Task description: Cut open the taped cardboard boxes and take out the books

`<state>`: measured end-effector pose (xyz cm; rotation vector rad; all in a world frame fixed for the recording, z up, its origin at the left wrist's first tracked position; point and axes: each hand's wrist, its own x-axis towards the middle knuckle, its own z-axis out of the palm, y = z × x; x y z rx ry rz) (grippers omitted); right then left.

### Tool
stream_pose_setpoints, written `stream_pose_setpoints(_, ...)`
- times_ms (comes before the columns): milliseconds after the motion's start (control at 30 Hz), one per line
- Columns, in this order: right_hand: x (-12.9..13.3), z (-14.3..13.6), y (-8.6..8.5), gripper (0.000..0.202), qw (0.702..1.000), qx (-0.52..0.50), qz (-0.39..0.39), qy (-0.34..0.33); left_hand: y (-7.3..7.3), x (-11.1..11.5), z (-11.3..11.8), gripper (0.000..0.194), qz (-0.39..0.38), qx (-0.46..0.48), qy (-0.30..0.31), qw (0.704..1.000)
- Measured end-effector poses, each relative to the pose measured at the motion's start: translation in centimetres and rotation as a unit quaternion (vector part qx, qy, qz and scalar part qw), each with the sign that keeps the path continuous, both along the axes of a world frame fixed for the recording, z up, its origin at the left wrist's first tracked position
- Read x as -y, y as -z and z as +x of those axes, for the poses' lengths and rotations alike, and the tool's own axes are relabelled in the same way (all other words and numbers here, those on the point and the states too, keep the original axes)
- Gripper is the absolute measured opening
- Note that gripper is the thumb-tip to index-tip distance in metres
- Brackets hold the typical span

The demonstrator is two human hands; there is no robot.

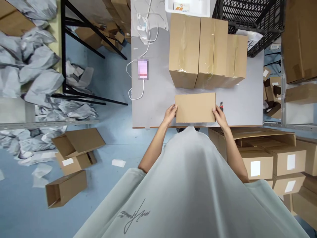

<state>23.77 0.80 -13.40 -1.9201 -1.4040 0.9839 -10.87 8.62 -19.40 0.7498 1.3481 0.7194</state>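
Our left hand (170, 114) and right hand (220, 117) clamp opposite ends of the cardboard box (195, 108) between them. Its visible face shows no tape; beyond our hands, three cartons (206, 46) stand taped. The cutter (221, 106) lies untouched beside our right hand.

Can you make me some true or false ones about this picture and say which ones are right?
1. The left hand and right hand hold brown cardboard. True.
2. Five taped boxes stand side by side. False: there are three taped boxes on the table.
3. A small red and black tool lies near the right hand. True.
4. The big plastic crate is yellow. False: the plastic crate is black.
5. Both arms have long sleeves down to the wrists. False: the forearms are bare.
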Motion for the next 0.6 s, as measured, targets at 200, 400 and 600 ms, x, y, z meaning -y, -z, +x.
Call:
stream_pose_setpoints(200, -1.4, -2.0, 4.6, 0.09, 0.986, -0.125, -0.087, 0.063, 1.0, 0.7, -2.9, 0.065, 0.02, -0.054, 0.03, 0.998)
stream_pose_setpoints(400, -2.0, -1.4, 4.8, 0.094, 0.986, -0.107, -0.065, 0.114, 1.3, -0.6, -4.3, 0.064, 0.009, -0.067, 0.012, 0.998)
stream_pose_setpoints(600, -2.6, 1.6, 3.3, 0.103, 0.974, -0.102, -0.018, 0.202, -0.6, -7.4, -6.2, 0.073, 0.051, -0.077, 0.003, 0.996)
